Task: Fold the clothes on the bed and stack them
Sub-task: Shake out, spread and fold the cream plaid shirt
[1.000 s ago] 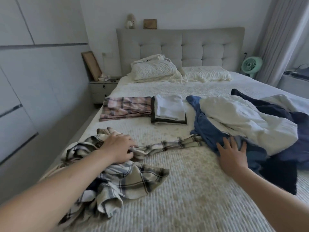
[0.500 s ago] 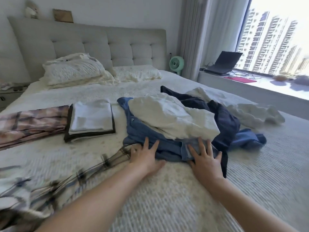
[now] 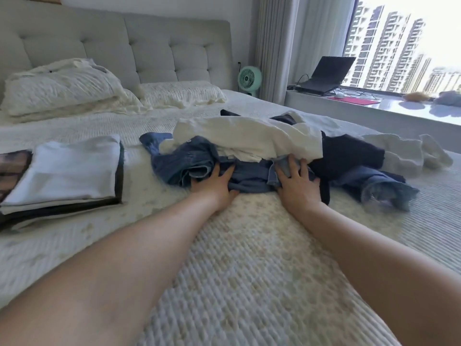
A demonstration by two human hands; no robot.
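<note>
A heap of unfolded clothes lies mid-bed: a blue denim garment (image 3: 184, 161) at the bottom, a white garment (image 3: 249, 136) over it, a dark navy piece (image 3: 349, 151) to the right. My left hand (image 3: 213, 184) reaches into the denim with its fingertips tucked under a fold. My right hand (image 3: 296, 181) grips a bunched edge of the denim. To the left sits a folded stack with a white top piece (image 3: 69, 168) on a dark one, and a folded pink plaid garment (image 3: 12, 168) beside it at the frame edge.
The bed's textured cream cover (image 3: 249, 258) stretches toward me. Pillows (image 3: 62, 88) lie against the grey headboard. A crumpled white garment (image 3: 409, 153) lies at the heap's right. A green fan (image 3: 249, 78), a laptop (image 3: 326, 73) and a window ledge stand to the right.
My left hand let go of the plaid shirt and moved right to the denim. Both hands went from flat on the denim to digging into it. My view turned right and closer.
</note>
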